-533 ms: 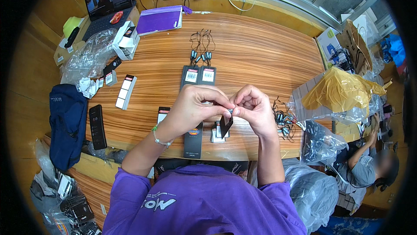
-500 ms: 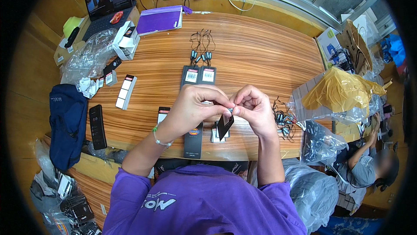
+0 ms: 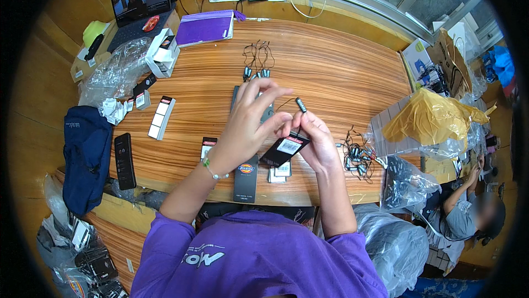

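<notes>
My right hand point(image 3: 318, 142) pinches a black hang tag point(image 3: 284, 149) with a red strip and a white label, tilted above the table. A thin dark cord runs from the tag, and its small ribbed dark plug point(image 3: 301, 105) stands up above my right fingers. My left hand point(image 3: 254, 111) is just left of it, fingers spread, its thumb tip close to the right fingertips. Below lie a small stack of labelled tags point(image 3: 280, 173) and a long dark grey tag point(image 3: 245, 181). Finished-looking dark tags with cords point(image 3: 258, 58) lie beyond, partly hidden by my left hand.
A tangle of cords point(image 3: 359, 154) lies to the right, near a box under yellow plastic point(image 3: 430, 119). On the left are a card stack point(image 3: 161, 119), a phone point(image 3: 124, 160) and a blue pouch point(image 3: 85, 157). A purple notebook point(image 3: 204, 28) lies far back. Another person point(image 3: 463, 210) sits at right.
My hands were together at the cord, with the tag hanging edge-on. Now my left hand has let go and spread its fingers; the tag has turned, showing its label, and the plug shows.
</notes>
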A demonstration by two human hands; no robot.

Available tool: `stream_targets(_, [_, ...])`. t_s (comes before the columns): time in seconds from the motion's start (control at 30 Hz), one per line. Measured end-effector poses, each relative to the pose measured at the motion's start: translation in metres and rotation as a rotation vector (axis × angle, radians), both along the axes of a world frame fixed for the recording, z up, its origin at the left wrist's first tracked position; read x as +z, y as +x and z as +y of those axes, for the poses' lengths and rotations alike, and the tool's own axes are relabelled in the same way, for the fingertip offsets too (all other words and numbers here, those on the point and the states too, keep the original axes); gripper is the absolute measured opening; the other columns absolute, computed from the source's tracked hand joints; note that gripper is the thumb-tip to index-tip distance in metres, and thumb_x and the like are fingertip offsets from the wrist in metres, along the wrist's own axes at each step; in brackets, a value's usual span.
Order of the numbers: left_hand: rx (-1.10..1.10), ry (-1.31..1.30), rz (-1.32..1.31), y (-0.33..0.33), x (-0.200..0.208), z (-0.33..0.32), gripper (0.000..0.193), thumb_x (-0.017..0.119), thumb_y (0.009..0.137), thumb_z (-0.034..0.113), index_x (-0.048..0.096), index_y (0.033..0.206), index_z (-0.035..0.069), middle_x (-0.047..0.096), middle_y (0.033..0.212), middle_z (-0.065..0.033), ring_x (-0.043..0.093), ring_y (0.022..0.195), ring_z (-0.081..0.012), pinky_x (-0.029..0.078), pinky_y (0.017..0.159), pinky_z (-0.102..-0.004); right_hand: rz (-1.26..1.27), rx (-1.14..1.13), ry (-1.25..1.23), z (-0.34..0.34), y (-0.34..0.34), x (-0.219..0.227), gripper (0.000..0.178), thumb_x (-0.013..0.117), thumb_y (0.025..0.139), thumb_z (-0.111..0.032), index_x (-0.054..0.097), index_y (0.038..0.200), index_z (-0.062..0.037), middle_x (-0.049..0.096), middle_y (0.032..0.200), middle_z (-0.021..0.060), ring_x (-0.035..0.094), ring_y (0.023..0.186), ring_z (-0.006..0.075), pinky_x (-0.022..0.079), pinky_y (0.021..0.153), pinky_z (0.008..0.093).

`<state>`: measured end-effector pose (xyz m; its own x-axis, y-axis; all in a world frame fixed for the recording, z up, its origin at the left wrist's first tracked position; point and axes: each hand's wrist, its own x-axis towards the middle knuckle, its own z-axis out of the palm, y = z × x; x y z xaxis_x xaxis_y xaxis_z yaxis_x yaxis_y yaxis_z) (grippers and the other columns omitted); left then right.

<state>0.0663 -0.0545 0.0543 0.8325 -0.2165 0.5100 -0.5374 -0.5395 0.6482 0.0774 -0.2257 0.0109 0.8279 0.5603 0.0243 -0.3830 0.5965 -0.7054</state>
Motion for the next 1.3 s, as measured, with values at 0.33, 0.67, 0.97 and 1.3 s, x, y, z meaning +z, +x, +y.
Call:
stream_targets(0.33, [-0.139, -0.378, 0.497, -0.015, -0.031, -0.016, 0.043, 0.058, 0.084, 0.004, 0.031, 0.117, 0.005, 0.054, 0.103, -0.0106, 0.054, 0.087, -0.0127, 0.041, 0.075, -0.0253, -0.162, -0.315, -0.072, 0.002, 0.003, 0.005, 0.024, 0.050, 0.092, -0.025, 0.054, 0.079, -0.0055, 0.054, 0.103, 0.0082, 0.048, 0.099, 0.0165, 0.036, 0.088, 0.0302])
stream_targets(0.67, [-0.098, -0.251, 0.179, -0.019, -0.038, -0.038, 0.029, 0.039, 0.091, 0.001, 0.036, 0.119, 0.002, 0.051, 0.112, -0.0195, 0.051, 0.107, -0.0314, 0.038, 0.092, -0.0366, -0.163, -0.500, -0.035, 0.019, 0.001, 0.002, 0.021, 0.049, 0.092, -0.023, 0.056, 0.087, -0.0044, 0.054, 0.101, 0.0079, 0.048, 0.098, 0.0162, 0.035, 0.089, 0.0306])
stream_targets(0.97, [-0.105, -0.385, 0.484, 0.020, -0.056, 0.010, 0.028, 0.044, 0.086, -0.004, 0.047, 0.113, 0.001, 0.056, 0.103, -0.0100, 0.056, 0.097, -0.0166, 0.044, 0.084, -0.0270, -0.227, -0.419, -0.022, 0.010, 0.064, 0.016, 0.020, 0.041, 0.095, -0.021, 0.051, 0.097, -0.0046, 0.056, 0.083, 0.0070, 0.052, 0.081, 0.0153, 0.041, 0.074, 0.0293])
stream_targets(1.3, [0.017, -0.428, 0.625, 0.079, -0.100, 0.037, 0.030, 0.060, 0.077, -0.004, 0.053, 0.106, 0.002, 0.062, 0.086, -0.0058, 0.061, 0.080, -0.0093, 0.047, 0.068, -0.0188, -0.262, -0.576, -0.397, 0.034, 0.194, 0.035, 0.018, 0.046, 0.091, -0.020, 0.061, 0.084, -0.0137, 0.055, 0.075, -0.0050, 0.050, 0.070, 0.0060, 0.035, 0.064, 0.0227])
